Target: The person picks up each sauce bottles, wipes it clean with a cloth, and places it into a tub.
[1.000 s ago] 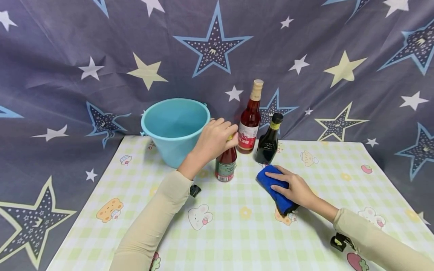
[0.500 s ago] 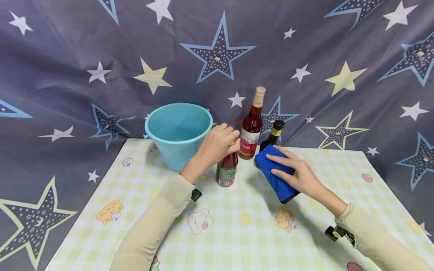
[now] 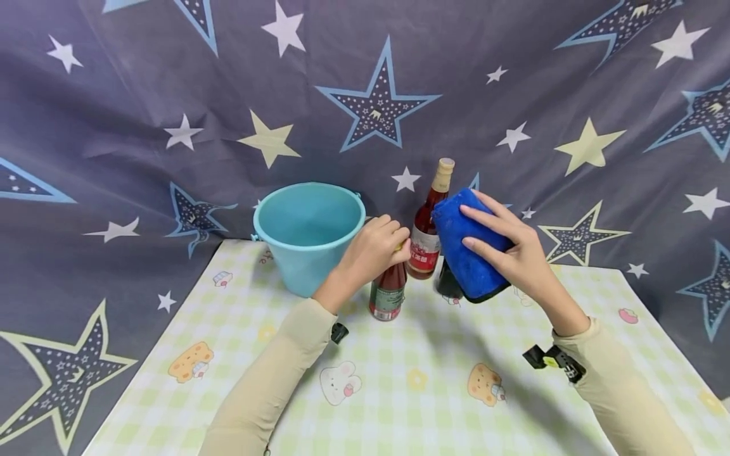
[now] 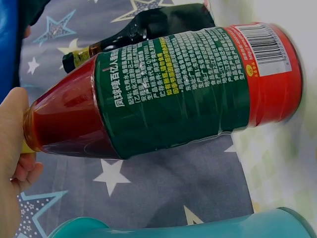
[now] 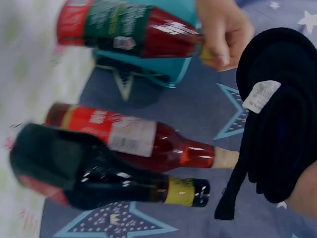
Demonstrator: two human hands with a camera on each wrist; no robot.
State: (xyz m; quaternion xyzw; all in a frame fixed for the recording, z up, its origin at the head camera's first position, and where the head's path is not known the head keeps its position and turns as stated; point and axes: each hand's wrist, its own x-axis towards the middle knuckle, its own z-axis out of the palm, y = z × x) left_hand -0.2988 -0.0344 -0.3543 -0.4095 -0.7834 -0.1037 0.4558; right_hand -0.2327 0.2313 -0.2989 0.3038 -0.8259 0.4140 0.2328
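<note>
My left hand (image 3: pixel 365 253) grips the yellow-capped neck of a red sauce bottle (image 3: pixel 389 295), which stands upright on the table. Its green label with white print fills the left wrist view, above a red band with a barcode. A folded blue cloth (image 3: pixel 470 244) is held up off the table by my right hand (image 3: pixel 510 250), fingers spread over one side and the thumb out of sight. In the head view, the cloth hides most of a dark sauce bottle (image 3: pixel 448 284). The right wrist view shows the cloth's dark underside with a white tag (image 5: pixel 261 96).
A tall red-brown bottle (image 3: pixel 424 250) with a cream top stands at the back, between the sauce bottle and the dark one. On the left, a light blue bucket (image 3: pixel 302 272) stands close behind my left forearm. A starry curtain (image 3: pixel 228 76) hangs behind the checked table (image 3: pixel 393 411).
My right hand has lifted the blue cloth from the table, up and in front of the dark bottle. My left hand keeps hold of the red sauce bottle. The head view has tilted upward slightly.
</note>
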